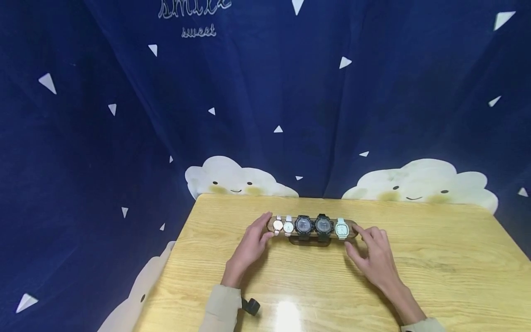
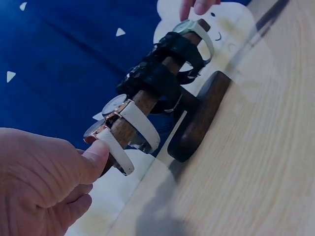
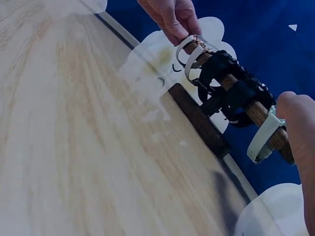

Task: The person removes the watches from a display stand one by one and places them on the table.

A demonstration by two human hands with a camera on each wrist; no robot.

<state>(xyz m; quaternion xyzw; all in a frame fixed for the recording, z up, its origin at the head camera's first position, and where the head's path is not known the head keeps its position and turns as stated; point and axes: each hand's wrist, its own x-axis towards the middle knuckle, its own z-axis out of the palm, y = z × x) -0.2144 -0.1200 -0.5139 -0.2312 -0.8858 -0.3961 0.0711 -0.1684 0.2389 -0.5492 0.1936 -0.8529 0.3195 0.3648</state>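
A dark wooden watch stand (image 1: 309, 241) has a horizontal bar on a low base, with several watches strapped along it. Two small watches with white straps (image 2: 140, 123) are at its left end. Two chunky black digital watches (image 1: 304, 224) fill the middle, and a mint-green square watch (image 1: 342, 229) is near the right end. My left hand (image 1: 252, 242) holds the bar's left end between thumb and fingers, the thumb beside the outermost white strap. At the other end, my right hand (image 1: 376, 258) touches the bar with its index finger, its thumb spread away in front.
The stand is on a light wooden table (image 1: 435, 263). Behind it hangs a dark blue curtain (image 1: 249, 92) with white triangles and smiling clouds, reaching the table's back edge. A black round object (image 1: 251, 306) sticks out beside the left sleeve (image 1: 223, 306).
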